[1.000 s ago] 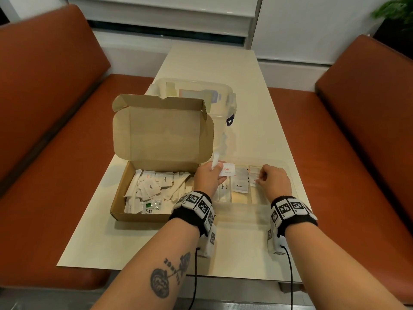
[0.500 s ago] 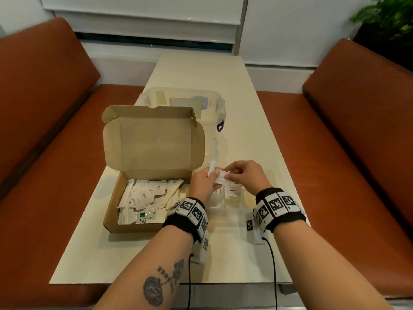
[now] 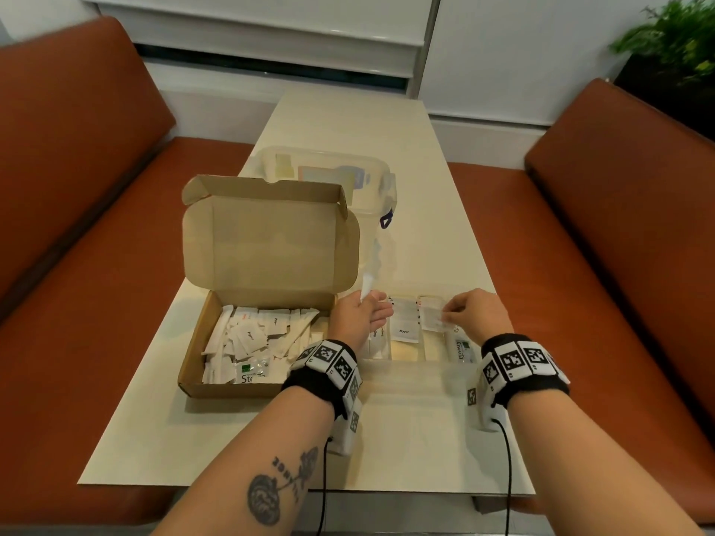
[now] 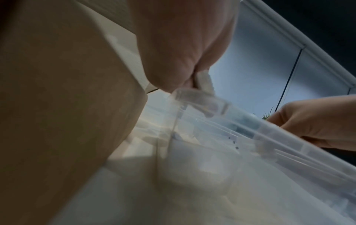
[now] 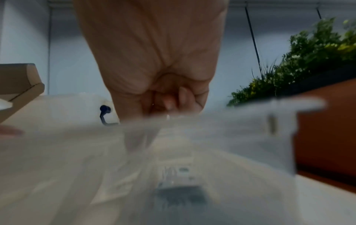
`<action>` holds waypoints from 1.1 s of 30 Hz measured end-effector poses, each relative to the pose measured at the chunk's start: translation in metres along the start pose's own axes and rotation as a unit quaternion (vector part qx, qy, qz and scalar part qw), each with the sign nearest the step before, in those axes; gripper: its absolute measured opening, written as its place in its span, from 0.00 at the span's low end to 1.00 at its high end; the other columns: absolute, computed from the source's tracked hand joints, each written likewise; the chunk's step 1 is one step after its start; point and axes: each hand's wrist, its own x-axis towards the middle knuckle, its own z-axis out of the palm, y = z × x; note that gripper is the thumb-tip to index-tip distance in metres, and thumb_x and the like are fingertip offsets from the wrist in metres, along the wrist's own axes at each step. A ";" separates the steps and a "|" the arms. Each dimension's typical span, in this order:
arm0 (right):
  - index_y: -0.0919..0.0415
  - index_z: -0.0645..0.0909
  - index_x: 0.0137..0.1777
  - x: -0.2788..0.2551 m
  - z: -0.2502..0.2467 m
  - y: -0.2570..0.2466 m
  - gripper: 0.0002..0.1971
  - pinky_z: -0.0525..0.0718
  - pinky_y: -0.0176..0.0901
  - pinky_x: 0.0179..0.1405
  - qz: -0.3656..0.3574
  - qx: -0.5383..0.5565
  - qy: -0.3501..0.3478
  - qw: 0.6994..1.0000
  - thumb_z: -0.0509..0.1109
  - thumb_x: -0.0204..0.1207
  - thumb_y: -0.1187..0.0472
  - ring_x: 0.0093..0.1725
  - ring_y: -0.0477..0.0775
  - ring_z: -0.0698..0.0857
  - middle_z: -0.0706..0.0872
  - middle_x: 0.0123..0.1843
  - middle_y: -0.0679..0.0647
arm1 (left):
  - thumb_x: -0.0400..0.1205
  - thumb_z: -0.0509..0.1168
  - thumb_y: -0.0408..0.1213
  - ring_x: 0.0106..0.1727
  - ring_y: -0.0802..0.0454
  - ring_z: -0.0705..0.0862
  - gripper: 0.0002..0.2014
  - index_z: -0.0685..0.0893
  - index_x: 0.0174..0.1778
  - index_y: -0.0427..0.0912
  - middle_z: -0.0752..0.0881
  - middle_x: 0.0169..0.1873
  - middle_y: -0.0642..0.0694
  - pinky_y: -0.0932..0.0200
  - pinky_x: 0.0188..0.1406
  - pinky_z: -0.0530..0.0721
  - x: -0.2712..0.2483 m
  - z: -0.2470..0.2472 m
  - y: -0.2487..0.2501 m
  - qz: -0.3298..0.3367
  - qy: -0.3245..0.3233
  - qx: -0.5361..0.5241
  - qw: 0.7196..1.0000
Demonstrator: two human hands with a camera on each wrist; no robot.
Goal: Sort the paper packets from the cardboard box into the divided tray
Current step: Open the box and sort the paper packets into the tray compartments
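Head view looks forward and down over the worktop [image 3: 406, 439]. Both wrist views sit low and close, facing forward; all three share the divided tray [image 3: 410, 366] [image 4: 289, 137] [image 5: 289, 106].

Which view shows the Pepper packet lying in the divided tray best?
The head view: the Pepper packet lies flat in a middle compartment of the divided tray, label legible, between both hands. The left wrist view shows only the tray's blurred clear rim; the right wrist view shows blurred plastic, no readable packet.
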 end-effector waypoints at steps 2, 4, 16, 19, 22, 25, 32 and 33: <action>0.57 0.89 0.41 0.001 0.009 -0.001 0.02 0.80 0.38 0.41 -0.004 0.002 -0.015 1.000 0.75 0.73 0.62 0.38 0.47 0.83 0.89 0.42 0.51 | 0.88 0.55 0.33 0.50 0.48 0.87 0.12 0.81 0.57 0.31 0.87 0.50 0.36 0.65 0.46 0.87 0.000 0.000 0.000 -0.001 -0.002 0.002 1.000; 0.56 0.89 0.41 0.002 0.016 -0.001 0.02 0.80 0.38 0.44 -0.007 -0.004 -0.017 1.000 0.75 0.73 0.62 0.40 0.48 0.83 0.89 0.43 0.50 | 0.88 0.55 0.33 0.49 0.49 0.87 0.12 0.81 0.56 0.32 0.87 0.49 0.37 0.65 0.46 0.87 -0.001 0.000 0.001 -0.002 -0.003 0.002 1.000; 0.58 0.86 0.43 0.006 0.033 0.005 0.04 0.78 0.40 0.39 -0.053 -0.084 0.048 0.994 0.70 0.74 0.65 0.45 0.54 0.83 0.87 0.44 0.53 | 0.87 0.58 0.35 0.48 0.50 0.88 0.10 0.81 0.55 0.33 0.87 0.47 0.39 0.68 0.42 0.87 -0.002 0.000 0.004 -0.007 -0.004 0.013 1.000; 0.60 0.84 0.45 0.004 0.036 0.005 0.03 0.76 0.42 0.38 -0.066 -0.090 0.063 0.992 0.70 0.74 0.65 0.47 0.56 0.81 0.84 0.44 0.54 | 0.87 0.58 0.35 0.47 0.51 0.88 0.11 0.81 0.56 0.33 0.87 0.47 0.39 0.67 0.43 0.87 -0.002 0.000 0.003 -0.009 -0.004 0.015 1.000; 0.59 0.81 0.45 0.000 0.034 0.000 0.03 0.73 0.41 0.35 -0.063 -0.054 0.084 0.993 0.72 0.73 0.63 0.44 0.54 0.79 0.82 0.42 0.54 | 0.87 0.57 0.35 0.46 0.51 0.88 0.11 0.81 0.55 0.34 0.87 0.48 0.38 0.66 0.43 0.87 -0.001 0.000 0.003 -0.012 -0.005 0.019 1.000; 0.56 0.80 0.40 -0.008 0.030 -0.021 0.06 0.69 0.37 0.32 -0.077 0.026 0.108 0.991 0.73 0.74 0.57 0.39 0.49 0.78 0.82 0.37 0.49 | 0.88 0.55 0.38 0.44 0.50 0.88 0.13 0.81 0.53 0.35 0.87 0.47 0.36 0.62 0.44 0.87 0.000 0.003 0.004 -0.018 -0.005 0.019 1.000; 0.50 0.80 0.42 -0.045 0.045 -0.077 0.07 0.78 0.28 0.37 -0.140 0.231 -0.003 0.963 0.76 0.70 0.54 0.38 0.42 0.82 0.86 0.40 0.45 | 0.88 0.52 0.48 0.52 0.47 0.85 0.16 0.84 0.44 0.52 0.87 0.51 0.41 0.51 0.55 0.83 -0.001 -0.001 0.015 -0.004 0.016 0.086 0.996; 0.50 0.78 0.42 -0.047 0.047 -0.080 0.09 0.80 0.32 0.39 -0.137 0.231 0.001 0.963 0.76 0.68 0.55 0.39 0.46 0.83 0.86 0.42 0.46 | 0.88 0.53 0.48 0.56 0.46 0.85 0.16 0.85 0.45 0.51 0.87 0.54 0.40 0.48 0.61 0.82 -0.003 -0.001 0.018 -0.008 0.012 0.077 0.997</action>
